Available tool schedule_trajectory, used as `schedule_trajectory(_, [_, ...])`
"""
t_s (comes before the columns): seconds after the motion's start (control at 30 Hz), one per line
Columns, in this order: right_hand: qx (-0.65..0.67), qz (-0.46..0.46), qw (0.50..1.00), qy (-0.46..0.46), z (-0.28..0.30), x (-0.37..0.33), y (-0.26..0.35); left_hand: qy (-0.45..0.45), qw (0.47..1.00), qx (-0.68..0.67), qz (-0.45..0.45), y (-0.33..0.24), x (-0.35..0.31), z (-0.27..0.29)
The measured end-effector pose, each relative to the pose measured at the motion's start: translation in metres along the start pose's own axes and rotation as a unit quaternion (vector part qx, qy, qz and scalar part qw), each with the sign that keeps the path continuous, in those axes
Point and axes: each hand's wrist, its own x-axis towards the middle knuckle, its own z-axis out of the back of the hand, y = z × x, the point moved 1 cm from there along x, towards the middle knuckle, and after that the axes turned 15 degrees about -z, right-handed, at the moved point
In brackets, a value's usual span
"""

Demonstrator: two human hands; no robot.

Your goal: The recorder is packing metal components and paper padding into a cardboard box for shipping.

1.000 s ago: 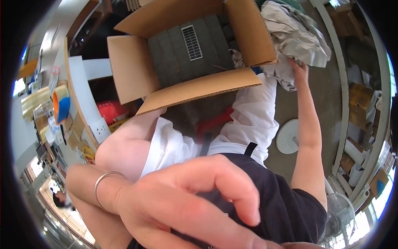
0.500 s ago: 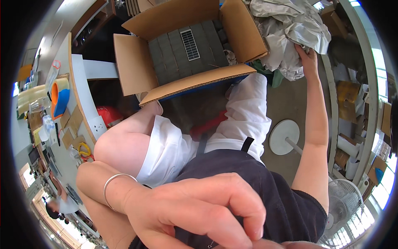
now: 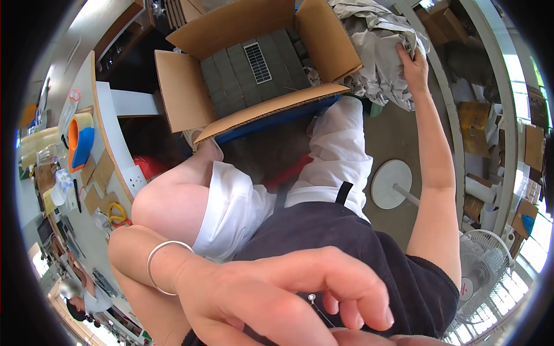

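Up at the top we see the open cardboard box [image 3: 254, 63], the biggest thing in view, its four flaps spread wide; inside lie grey packing blocks [image 3: 231, 72] in rows, with a small ribbed panel [image 3: 258, 62] resting on top of them. Just right of the box, touching its right flap, sits a heap of crumpled grey wrapping paper [image 3: 378, 52]. Our right hand [image 3: 412, 63] reaches far out to that heap, fingers closed on a fold of the paper at its right edge. Our left hand [image 3: 277, 300] hangs close under the camera, well apart from both paper and box, fingers curled loosely inward with nothing clearly held (a thin pin-like glint shows beneath them, too small to tell). A silver bangle [image 3: 164, 262] circles that wrist. Off to the left, the bench [image 3: 107, 130] carries an orange and blue tape dispenser [image 3: 79, 141]. On the floor at right stand a white round base [image 3: 391, 183] and a fan [image 3: 482, 271].
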Motion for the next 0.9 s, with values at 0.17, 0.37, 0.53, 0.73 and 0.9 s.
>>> schedule_trajectory(0.17, [0.025, 0.005, 1.0, -0.009, 0.01, -0.007, 0.002, 0.229, 0.969, -0.085, -0.045, 0.012, 0.008, 0.023])
schedule_trajectory(0.37, [0.216, -0.063, 0.974, -0.01, 0.02, -0.005, 0.006, 0.231, 0.966, -0.099, -0.062, 0.016, 0.004, 0.019])
schedule_trajectory(0.53, [0.298, -0.031, 0.952, -0.058, 0.034, -0.008, 0.036, 0.162, 0.931, -0.019, -0.327, 0.029, -0.009, 0.008])
schedule_trajectory(0.73, [0.326, -0.035, 0.94, -0.1, 0.078, -0.008, 0.072, 0.195, 0.975, -0.004, -0.11, -0.004, 0.023, 0.05])
schedule_trajectory(0.9, [0.311, -0.009, 0.935, -0.167, 0.112, -0.015, 0.138, -0.081, 0.95, 0.24, -0.181, -0.045, 0.05, 0.127])
